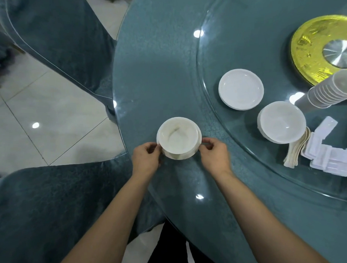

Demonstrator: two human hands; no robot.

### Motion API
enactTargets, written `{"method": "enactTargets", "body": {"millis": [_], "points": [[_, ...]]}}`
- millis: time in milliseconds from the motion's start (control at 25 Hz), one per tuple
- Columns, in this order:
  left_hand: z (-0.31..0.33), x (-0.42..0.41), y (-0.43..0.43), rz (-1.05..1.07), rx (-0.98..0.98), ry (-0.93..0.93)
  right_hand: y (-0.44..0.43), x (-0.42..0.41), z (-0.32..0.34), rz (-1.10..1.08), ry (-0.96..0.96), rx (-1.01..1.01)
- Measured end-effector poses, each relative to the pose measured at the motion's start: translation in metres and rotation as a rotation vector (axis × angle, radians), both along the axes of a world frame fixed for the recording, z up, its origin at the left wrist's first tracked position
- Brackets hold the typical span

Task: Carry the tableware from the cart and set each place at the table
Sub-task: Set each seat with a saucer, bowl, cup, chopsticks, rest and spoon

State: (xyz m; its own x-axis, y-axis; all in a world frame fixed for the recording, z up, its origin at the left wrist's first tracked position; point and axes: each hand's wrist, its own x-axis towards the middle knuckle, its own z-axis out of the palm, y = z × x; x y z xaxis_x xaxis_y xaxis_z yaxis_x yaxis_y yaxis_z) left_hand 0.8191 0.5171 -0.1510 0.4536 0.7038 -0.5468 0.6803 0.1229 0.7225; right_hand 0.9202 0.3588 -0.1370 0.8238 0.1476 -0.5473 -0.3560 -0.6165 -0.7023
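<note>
At near edge of table (155,72): left hand (145,159) pinches saucer (199,135) left rim, white bowl (179,136) sits on it, right hand (214,156) pinches right rim. On turntable (244,47): plate stack (240,88), bowl stack (281,121), cups (331,92).

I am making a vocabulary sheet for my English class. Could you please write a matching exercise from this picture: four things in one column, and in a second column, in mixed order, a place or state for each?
Things
1. plate carrying a bowl
2. stack of clear cups
3. gold disc
4. spoons

Places or states
A. has a silver centre
B. next to the white trays
C. pinched at its rim by the left hand and the right hand
D. lying on its side

Pairs: 1-C, 2-D, 3-A, 4-B
</note>
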Motion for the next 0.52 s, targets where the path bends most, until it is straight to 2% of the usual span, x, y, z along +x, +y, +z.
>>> {"method": "enactTargets", "body": {"millis": [520], "points": [[-0.005,0.017,0.019,0.016,0.013,0.015,0.022,0.014,-0.014,-0.064,0.039,0.024]]}}
